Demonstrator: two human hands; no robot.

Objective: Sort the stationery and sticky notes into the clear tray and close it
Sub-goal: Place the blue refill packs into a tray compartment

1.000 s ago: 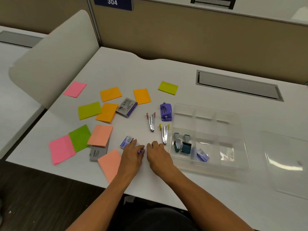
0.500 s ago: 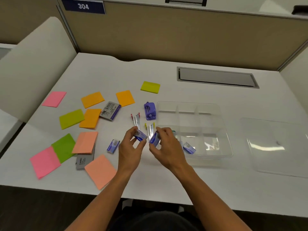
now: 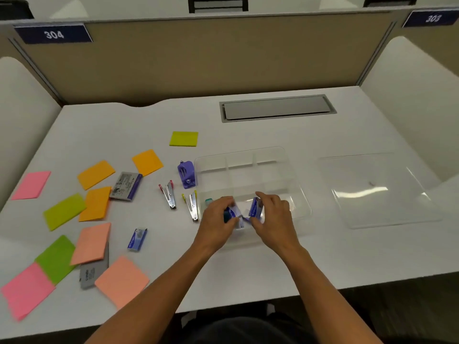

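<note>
Both hands are over the near-left compartments of the clear tray [image 3: 293, 170]. My left hand [image 3: 217, 219] pinches a small blue staple box [image 3: 233, 212]. My right hand [image 3: 274, 216] pinches a second blue staple box [image 3: 255, 207]. A teal item [image 3: 208, 201] shows in the tray beside my left hand. Left of the tray lie two staple removers [image 3: 169, 194] [image 3: 192, 206], a purple hole punch [image 3: 186, 173], another small blue staple box [image 3: 137, 239], and a larger grey staple box [image 3: 126, 186]. Several sticky notes, such as an orange one [image 3: 95, 173], are spread over the left half.
The clear lid [image 3: 372, 189] lies flat to the right of the tray. A grey cable hatch [image 3: 277, 109] sits at the back of the white desk. Another grey box [image 3: 92, 274] lies partly under peach notes. Partition walls enclose the desk.
Both hands picked up small blue boxes from the desk near the front and carried them right, over the tray's near compartments. The camera view shifted right.
</note>
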